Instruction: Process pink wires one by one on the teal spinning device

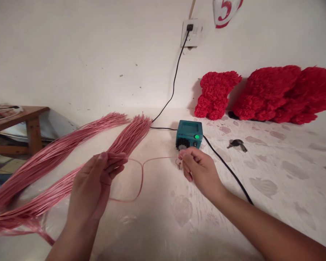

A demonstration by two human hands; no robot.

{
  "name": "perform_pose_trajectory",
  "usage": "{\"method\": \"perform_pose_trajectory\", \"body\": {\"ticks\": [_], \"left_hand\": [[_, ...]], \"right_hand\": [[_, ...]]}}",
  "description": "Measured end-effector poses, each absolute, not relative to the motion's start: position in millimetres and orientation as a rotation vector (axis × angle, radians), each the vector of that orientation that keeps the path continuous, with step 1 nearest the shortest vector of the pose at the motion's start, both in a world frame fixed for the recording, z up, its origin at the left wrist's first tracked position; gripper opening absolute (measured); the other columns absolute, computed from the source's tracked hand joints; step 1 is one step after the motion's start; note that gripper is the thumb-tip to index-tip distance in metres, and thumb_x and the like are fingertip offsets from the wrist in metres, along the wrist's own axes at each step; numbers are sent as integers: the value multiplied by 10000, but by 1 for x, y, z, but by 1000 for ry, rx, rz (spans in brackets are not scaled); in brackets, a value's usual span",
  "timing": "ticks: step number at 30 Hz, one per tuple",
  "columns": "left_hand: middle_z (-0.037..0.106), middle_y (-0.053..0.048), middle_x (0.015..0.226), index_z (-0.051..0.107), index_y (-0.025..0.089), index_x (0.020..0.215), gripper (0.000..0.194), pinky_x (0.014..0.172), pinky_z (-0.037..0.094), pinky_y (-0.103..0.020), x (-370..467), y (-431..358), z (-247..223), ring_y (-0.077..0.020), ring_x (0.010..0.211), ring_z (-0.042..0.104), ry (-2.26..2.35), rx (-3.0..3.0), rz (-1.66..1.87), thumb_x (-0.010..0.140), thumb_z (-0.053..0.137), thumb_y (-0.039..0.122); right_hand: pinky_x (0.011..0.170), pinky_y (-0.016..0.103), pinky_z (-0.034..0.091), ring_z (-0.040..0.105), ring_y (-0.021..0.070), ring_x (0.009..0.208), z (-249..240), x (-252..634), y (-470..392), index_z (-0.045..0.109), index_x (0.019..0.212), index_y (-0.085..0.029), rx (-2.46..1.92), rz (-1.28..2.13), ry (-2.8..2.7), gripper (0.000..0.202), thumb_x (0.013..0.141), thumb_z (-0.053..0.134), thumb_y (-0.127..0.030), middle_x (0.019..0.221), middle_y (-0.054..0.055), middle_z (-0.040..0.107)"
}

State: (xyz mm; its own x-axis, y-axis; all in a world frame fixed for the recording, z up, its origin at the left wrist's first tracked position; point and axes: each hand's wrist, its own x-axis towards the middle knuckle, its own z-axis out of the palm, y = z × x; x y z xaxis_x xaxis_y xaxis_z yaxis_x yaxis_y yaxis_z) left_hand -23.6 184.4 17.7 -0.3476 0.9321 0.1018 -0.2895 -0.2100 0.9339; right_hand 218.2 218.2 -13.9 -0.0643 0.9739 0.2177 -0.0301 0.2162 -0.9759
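Note:
A thin pink cord (142,177) runs between my two hands over the table and dips in a loop at the middle. My left hand (93,181) pinches one part of it between thumb and fingers. The fingertips of my right hand (198,168) close on the other part, just in front of a small teal electric machine (190,129) with a green lit button and a dark round front opening. Long bundles of pink cords (76,141) lie to the left, partly behind my left hand.
Red artificial flower bunches (271,94) stand against the wall at the right. A black cable (176,72) goes from the machine to a wall socket (191,33). Another thick black cable (228,168) crosses the table on the right. A wooden bench (32,127) stands at the left.

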Motion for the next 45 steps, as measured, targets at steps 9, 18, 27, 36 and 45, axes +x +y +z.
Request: {"method": "perform_pose_trajectory", "body": {"ticks": [9, 18, 27, 36, 45], "left_hand": [[468, 67, 535, 660, 162, 842, 191, 453, 469, -162, 29, 183, 26, -66, 460, 458, 974, 826, 1500, 890, 640, 346], [319, 76, 521, 681, 143, 809, 327, 387, 163, -165, 38, 176, 23, -41, 426, 222, 1018, 1198, 879, 947, 511, 386], [379, 70, 557, 665, 149, 838, 254, 382, 198, -142, 31, 176, 16, -19, 391, 285, 917, 938, 950, 936, 548, 352], [218, 95, 516, 644, 128, 782, 152, 325, 291, -123, -16, 185, 42, -45, 392, 135, 827, 633, 1400, 892, 540, 130], [320, 84, 449, 684, 153, 950, 215, 294, 202, -147, -6, 202, 55, -39, 324, 157, 854, 814, 1362, 964, 483, 228]], "right_hand": [[417, 205, 316, 390, 79, 389, -12, 212, 204, 563, 726, -191, -996, 1313, -1598, 280, 924, 562, -387, 427, -90, 430], [558, 224, 445, 576, 106, 583, 7, 234, 219, 632, 825, -173, -927, 1418, -1968, 222, 949, 489, -290, 677, -24, 581], [531, 216, 455, 596, 119, 583, 6, 233, 210, 624, 750, -170, -897, 1537, -2194, 246, 943, 502, -261, 632, -14, 593], [476, 193, 436, 556, 98, 525, -4, 238, 217, 641, 755, -164, -905, 1589, -2184, 241, 935, 502, -243, 627, -17, 580], [538, 215, 479, 610, 109, 580, -5, 233, 218, 664, 886, -163, -928, 1385, -2125, 198, 943, 526, -293, 729, 4, 633]]}}
